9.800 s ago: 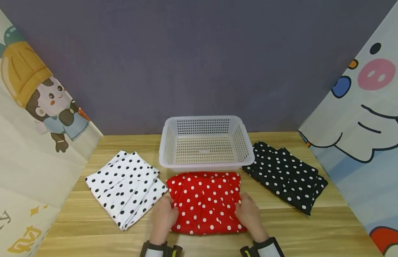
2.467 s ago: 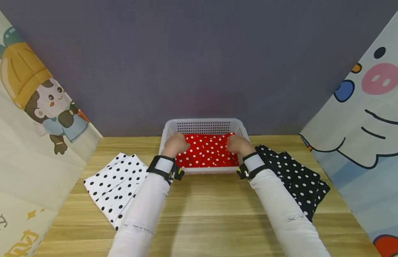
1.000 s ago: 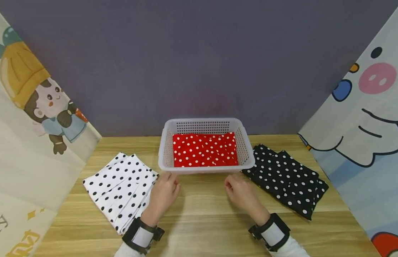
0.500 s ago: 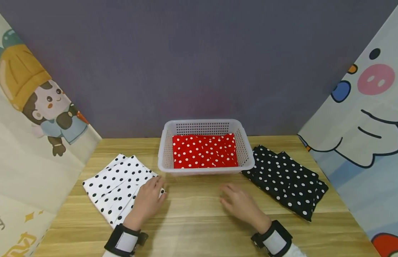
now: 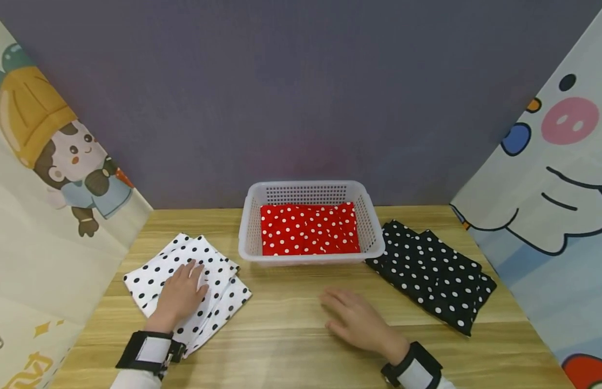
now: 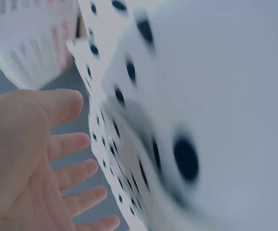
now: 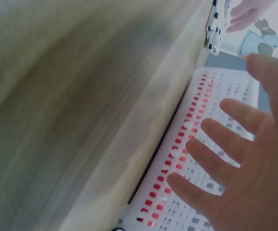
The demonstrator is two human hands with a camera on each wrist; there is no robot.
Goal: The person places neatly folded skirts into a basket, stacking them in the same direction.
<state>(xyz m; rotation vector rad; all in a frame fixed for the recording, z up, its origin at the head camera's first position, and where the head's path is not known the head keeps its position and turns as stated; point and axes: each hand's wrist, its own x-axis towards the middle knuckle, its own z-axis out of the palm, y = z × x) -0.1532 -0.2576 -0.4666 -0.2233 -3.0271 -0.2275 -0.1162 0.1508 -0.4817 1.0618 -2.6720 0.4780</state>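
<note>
My left hand [image 5: 178, 297] is over a folded white cloth with black dots [image 5: 228, 302] on the left of the table. In the left wrist view its fingers [image 6: 83, 173] are extended and spread, with a gap to the white cloth [image 6: 216, 110]. My right hand [image 5: 356, 320] hovers low above the wood, fingers loosely extended, holding nothing. The right wrist view shows its spread fingers [image 7: 221, 159] in front of the basket's perforated wall [image 7: 177, 168]. A folded red cloth with white dots [image 5: 310, 229] lies flat inside the white plastic basket [image 5: 310, 260].
A folded black cloth with white dots [image 5: 432, 275] lies at the right, its upper left corner against the basket. Behind the wooden table [image 5: 281, 346] rises a grey wall [image 5: 301, 97]. Cartoon-printed sheets [image 5: 43, 259] flank both sides.
The red cloth went from the table in front into the basket, carried by both hands. Both hands then withdrew; the left shifted left over the white cloth, the right drew back slightly and loosened its fingers.
</note>
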